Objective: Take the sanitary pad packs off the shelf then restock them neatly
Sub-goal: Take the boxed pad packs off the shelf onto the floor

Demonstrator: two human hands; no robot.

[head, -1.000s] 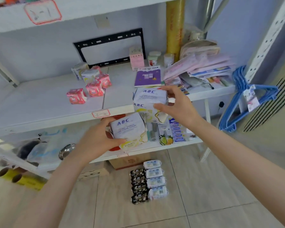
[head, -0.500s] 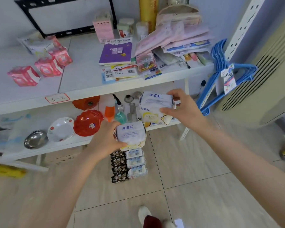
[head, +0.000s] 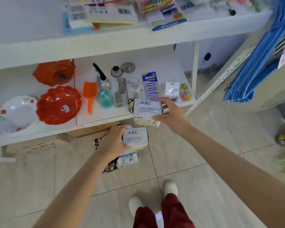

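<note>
The left hand (head: 115, 142) grasps one pack (head: 135, 137) by its left edge, fingers curled over the top, with the ABC face up. It is held low over the floor (head: 196, 145), just in front of the lower shelf (head: 97, 116). Beneath it lies the floor row (head: 127, 161) of white packs. Dark packs (head: 109, 167) run alongside on the left, and the row's long axis runs from the shelf toward the feet. To the right and higher, the right hand (head: 169, 114) clasps a stack (head: 146, 111) of two packs, thumb on the near side and fingers over the far top, at the shelf's front lip. The left hand is much nearer the row, so its pack likely goes down first, straight below.

Compared with half a second ago, both hands are lower. The left pack now covers most of the row, and the view has tipped down.
</note>
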